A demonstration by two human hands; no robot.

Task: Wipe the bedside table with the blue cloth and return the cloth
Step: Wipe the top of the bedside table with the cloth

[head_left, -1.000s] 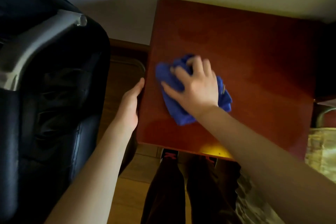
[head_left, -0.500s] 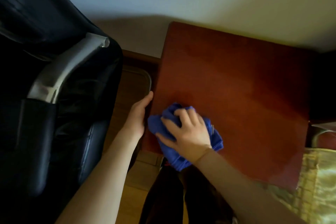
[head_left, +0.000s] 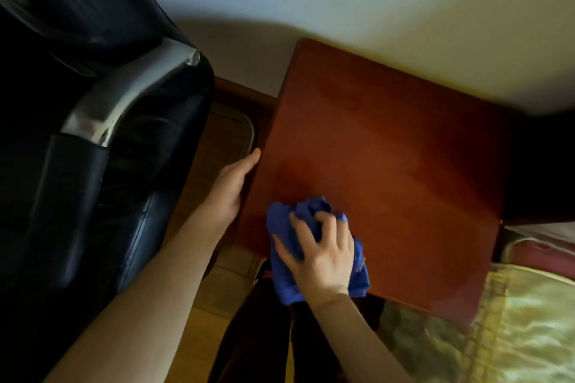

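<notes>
The bedside table (head_left: 389, 149) has a bare, reddish-brown wooden top and stands against the wall. A crumpled blue cloth (head_left: 281, 227) lies at the table's near left corner, partly hanging over the front edge. My right hand (head_left: 320, 255) presses down on the cloth with fingers spread and curled into it. My left hand (head_left: 231, 186) rests flat against the table's left side edge, fingers straight, holding nothing.
A black leather chair with a chrome armrest (head_left: 118, 102) fills the left. Between it and the table is a narrow strip of wooden floor (head_left: 224, 140). A bed with a golden cover (head_left: 513, 320) lies at the right. My dark trousers (head_left: 258, 336) show below.
My right hand has dragged the cloth from the table's middle left toward the near front corner, where it overhangs the edge. The view tilted upward. My left hand stayed on the side edge.
</notes>
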